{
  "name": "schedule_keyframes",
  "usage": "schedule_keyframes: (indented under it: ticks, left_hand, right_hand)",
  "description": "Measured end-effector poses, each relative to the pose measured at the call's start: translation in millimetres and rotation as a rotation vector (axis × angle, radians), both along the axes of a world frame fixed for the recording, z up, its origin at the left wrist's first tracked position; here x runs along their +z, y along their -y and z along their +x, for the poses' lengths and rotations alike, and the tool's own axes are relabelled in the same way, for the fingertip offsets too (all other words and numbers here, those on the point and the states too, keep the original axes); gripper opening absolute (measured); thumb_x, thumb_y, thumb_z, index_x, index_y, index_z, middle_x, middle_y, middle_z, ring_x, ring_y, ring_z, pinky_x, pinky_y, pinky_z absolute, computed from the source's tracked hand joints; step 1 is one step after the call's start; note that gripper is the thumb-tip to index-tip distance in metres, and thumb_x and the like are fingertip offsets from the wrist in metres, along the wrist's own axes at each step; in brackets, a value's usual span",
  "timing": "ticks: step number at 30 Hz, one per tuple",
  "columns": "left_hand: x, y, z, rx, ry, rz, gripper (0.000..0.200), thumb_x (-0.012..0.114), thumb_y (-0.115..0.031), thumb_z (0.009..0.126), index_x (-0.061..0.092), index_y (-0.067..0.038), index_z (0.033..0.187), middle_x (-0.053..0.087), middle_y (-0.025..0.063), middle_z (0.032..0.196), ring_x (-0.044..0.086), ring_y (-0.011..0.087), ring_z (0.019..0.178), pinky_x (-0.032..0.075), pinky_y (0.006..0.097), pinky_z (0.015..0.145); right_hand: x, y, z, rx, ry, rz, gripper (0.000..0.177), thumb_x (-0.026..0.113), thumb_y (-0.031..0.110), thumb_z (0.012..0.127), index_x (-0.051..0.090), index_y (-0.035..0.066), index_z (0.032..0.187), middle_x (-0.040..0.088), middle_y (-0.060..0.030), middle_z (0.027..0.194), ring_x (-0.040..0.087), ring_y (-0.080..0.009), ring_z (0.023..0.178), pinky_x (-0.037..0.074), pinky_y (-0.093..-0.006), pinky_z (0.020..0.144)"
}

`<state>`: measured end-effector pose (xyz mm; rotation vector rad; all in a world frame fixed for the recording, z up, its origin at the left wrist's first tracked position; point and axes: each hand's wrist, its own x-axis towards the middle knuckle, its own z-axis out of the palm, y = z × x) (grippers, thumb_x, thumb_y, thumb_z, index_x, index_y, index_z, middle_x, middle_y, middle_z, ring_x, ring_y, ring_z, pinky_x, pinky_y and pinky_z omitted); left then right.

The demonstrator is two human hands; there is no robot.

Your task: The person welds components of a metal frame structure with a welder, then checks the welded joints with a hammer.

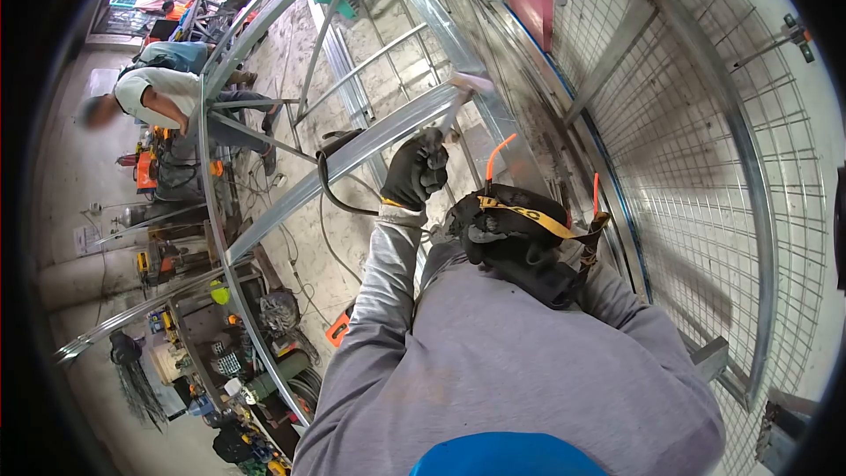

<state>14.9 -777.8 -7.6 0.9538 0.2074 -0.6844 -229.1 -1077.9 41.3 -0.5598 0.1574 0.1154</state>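
My left hand (414, 169), in a black glove with a yellow cuff edge, is closed around the handle of a hammer. The motion-blurred pale head of the hammer (472, 83) overlaps the junction of two galvanized steel beams (388, 128). At the end of my right sleeve is a bulky black item (529, 260) with a yellow strap (529, 214) and thin orange pieces sticking up. My right hand (485, 227) is mostly lost among this black material, its fingers hard to separate from it. A black cable (328, 181) loops over the beam left of my left hand.
A wire mesh panel (687, 150) with a curved steel tube frame stands along the right. A bent-over person (163, 92) is at the upper left, beyond the frame's uprights. Tools and parts crowd a bench (198, 357) at lower left, and cables run across the floor (291, 229).
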Motion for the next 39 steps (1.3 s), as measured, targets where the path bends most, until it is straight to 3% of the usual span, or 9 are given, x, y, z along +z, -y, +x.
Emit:
schedule_keyframes:
  ticks: [4, 6, 12, 17, 21, 22, 28, 32, 39]
  left_hand:
    - [-5.2, -5.3, 4.9, -0.206, -0.021, -0.025, 0.018, 0.046, -0.025, 0.106, 0.059, -0.014, 0.1, 0.05, -0.0008, 0.066, 0.038, 0.0083, 0.042, 0.026, 0.0258, 0.037]
    - [-9.0, -8.4, 8.5, 0.194, -0.152, -0.209, 0.022, 0.045, -0.03, 0.108, 0.059, -0.014, 0.103, 0.052, -0.0018, 0.066, 0.04, 0.0092, 0.043, 0.028, 0.0266, 0.038]
    - [36.1, -41.7, -12.5, 0.244, 0.243, -0.283, 0.032, 0.054, -0.037, 0.107, 0.06, -0.008, 0.119, 0.058, 0.0003, 0.077, 0.053, 0.0141, 0.055, 0.047, 0.0312, 0.056]
    - [82.0, -86.3, -34.2, 0.385, 0.614, 0.095, 0.033, 0.066, -0.013, 0.094, 0.056, -0.001, 0.123, 0.066, 0.0122, 0.1, 0.065, 0.0267, 0.089, 0.054, 0.042, 0.085]
    - [73.9, -116.0, -58.3, 0.657, 0.53, 0.165, 0.037, 0.061, -0.008, 0.091, 0.057, 0.0, 0.127, 0.066, 0.0127, 0.093, 0.068, 0.0278, 0.084, 0.057, 0.0436, 0.079]
    - [68.9, -122.6, -63.4, 0.72, 0.439, -0.058, 0.043, 0.06, -0.005, 0.092, 0.056, -0.001, 0.134, 0.067, 0.0123, 0.098, 0.069, 0.0275, 0.085, 0.058, 0.042, 0.079]
    - [32.0, -190.7, -98.1, 0.822, 0.276, 0.854, 0.042, 0.06, -0.005, 0.088, 0.068, 0.0, 0.129, 0.072, 0.0109, 0.103, 0.07, 0.0208, 0.096, 0.055, 0.0309, 0.085]
    - [31.9, -244.6, -104.8, 0.741, 0.689, 1.624, 0.041, 0.062, -0.007, 0.079, 0.076, -0.006, 0.117, 0.072, 0.0161, 0.105, 0.069, 0.0316, 0.104, 0.053, 0.0378, 0.094]
    - [40.9, -376.4, -78.2, 0.439, 0.775, 1.939, 0.03, 0.061, -0.003, 0.077, 0.08, -0.013, 0.099, 0.073, 0.0155, 0.094, 0.068, 0.0376, 0.092, 0.055, 0.0458, 0.082]
  right_hand:
    - [0.6, 8.7, -11.7, -0.012, -0.061, -0.026, 0.054, 0.07, 0.014, 0.098, 0.047, -0.008, 0.141, 0.06, -0.021, 0.129, 0.062, -0.0256, 0.115, 0.05, -0.0403, 0.102]
    - [1.9, 11.9, -15.7, -0.028, -0.094, -0.04, 0.053, 0.07, 0.014, 0.098, 0.047, -0.008, 0.141, 0.061, -0.0207, 0.129, 0.063, -0.0254, 0.115, 0.05, -0.0401, 0.102]
    - [3.4, 40.8, -36.5, 0.011, -0.187, -0.087, 0.051, 0.069, 0.014, 0.098, 0.048, -0.007, 0.14, 0.061, -0.0201, 0.127, 0.063, -0.0249, 0.113, 0.051, -0.0396, 0.101]
    - [-2.0, 32.2, 35.1, 0.296, -0.17, -0.074, 0.049, 0.068, 0.014, 0.099, 0.049, -0.007, 0.139, 0.062, -0.0195, 0.126, 0.063, -0.0244, 0.112, 0.051, -0.0392, 0.101]
    - [33.8, -61.2, 116.6, 0.592, -0.123, -0.043, 0.048, 0.068, 0.015, 0.099, 0.05, -0.007, 0.138, 0.062, -0.0191, 0.125, 0.064, -0.024, 0.111, 0.051, -0.0389, 0.1]
    - [20.6, -60.8, 117.3, 0.606, 0.022, -0.327, 0.033, 0.058, 0.019, 0.104, 0.055, -0.004, 0.128, 0.062, -0.0143, 0.112, 0.062, -0.0191, 0.1, 0.052, -0.0352, 0.096]
    - [8.7, -115.5, 156.6, 0.763, 0.144, -0.317, 0.034, 0.058, 0.02, 0.105, 0.055, -0.004, 0.128, 0.063, -0.0139, 0.111, 0.062, -0.0193, 0.1, 0.052, -0.0348, 0.096]
    - [8.5, -128.1, 161.7, 0.785, 0.159, -0.335, 0.035, 0.057, 0.022, 0.105, 0.055, -0.004, 0.129, 0.063, -0.0136, 0.11, 0.063, -0.0195, 0.099, 0.052, -0.0345, 0.095]
    - [18.0, -79.7, 153.9, 0.616, 0.075, -0.478, 0.036, 0.057, 0.024, 0.106, 0.054, -0.003, 0.13, 0.064, -0.0131, 0.109, 0.063, -0.0198, 0.099, 0.052, -0.0341, 0.095]
